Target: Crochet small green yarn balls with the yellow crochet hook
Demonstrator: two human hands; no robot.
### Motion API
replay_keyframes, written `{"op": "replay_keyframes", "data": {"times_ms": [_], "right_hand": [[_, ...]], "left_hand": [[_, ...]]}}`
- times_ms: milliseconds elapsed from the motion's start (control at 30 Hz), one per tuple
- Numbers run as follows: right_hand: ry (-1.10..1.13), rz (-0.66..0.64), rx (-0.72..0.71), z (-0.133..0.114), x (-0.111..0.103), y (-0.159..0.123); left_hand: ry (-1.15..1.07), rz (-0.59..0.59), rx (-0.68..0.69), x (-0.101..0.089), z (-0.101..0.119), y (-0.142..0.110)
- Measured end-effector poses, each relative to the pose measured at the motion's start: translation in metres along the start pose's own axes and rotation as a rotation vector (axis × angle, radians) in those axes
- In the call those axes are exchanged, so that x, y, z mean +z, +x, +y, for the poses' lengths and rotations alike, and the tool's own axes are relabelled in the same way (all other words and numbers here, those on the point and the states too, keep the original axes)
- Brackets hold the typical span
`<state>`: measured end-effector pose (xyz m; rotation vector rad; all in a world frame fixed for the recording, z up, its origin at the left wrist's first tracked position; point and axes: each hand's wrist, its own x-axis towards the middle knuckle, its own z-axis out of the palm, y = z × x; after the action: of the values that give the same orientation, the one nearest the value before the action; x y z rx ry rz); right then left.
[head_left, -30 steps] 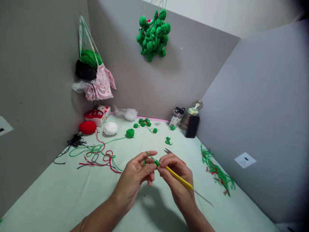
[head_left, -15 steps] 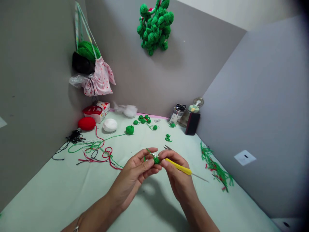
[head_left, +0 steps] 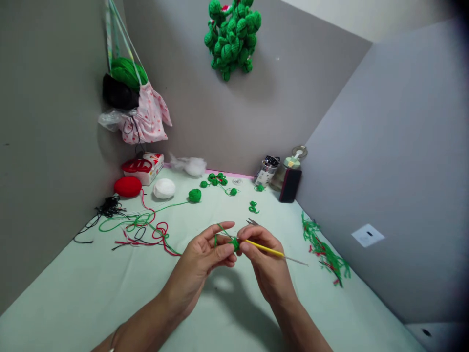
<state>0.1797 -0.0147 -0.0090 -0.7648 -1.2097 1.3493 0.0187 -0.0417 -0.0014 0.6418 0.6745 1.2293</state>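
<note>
My left hand (head_left: 207, 254) pinches a small green crochet piece (head_left: 235, 244) between thumb and fingers, and green yarn runs over its raised index finger. In my right hand (head_left: 269, 259) is a crochet hook (head_left: 266, 248) with a yellow handle, its fingers closed round the grip. The hook's tip meets the green piece; exactly how it sits in the stitches is too small to make out. Just beyond my right hand lie scissors (head_left: 252, 222), only their blade tips showing, the remainder hidden behind the hand.
Tangled red, green and black yarn (head_left: 161, 232) lies on the left, near red (head_left: 128, 186) and white (head_left: 164, 188) yarn balls. A green ball (head_left: 195, 195) and small crocheted pieces (head_left: 217, 179) sit behind. A phone (head_left: 290, 185) leans at back right; yarn scraps (head_left: 326, 249) lie right.
The hook has turned in my right hand, so its handle now looks narrower and its rear end sits higher. The whole view has shifted slightly. Both hands keep their hold.
</note>
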Motion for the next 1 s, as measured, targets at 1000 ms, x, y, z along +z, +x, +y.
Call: {"op": "replay_keyframes", "data": {"times_ms": [1000], "right_hand": [[0.232, -0.030, 0.104, -0.006, 0.001, 0.000]], "left_hand": [[0.014, 0.030, -0.020, 0.001, -0.001, -0.004]]}}
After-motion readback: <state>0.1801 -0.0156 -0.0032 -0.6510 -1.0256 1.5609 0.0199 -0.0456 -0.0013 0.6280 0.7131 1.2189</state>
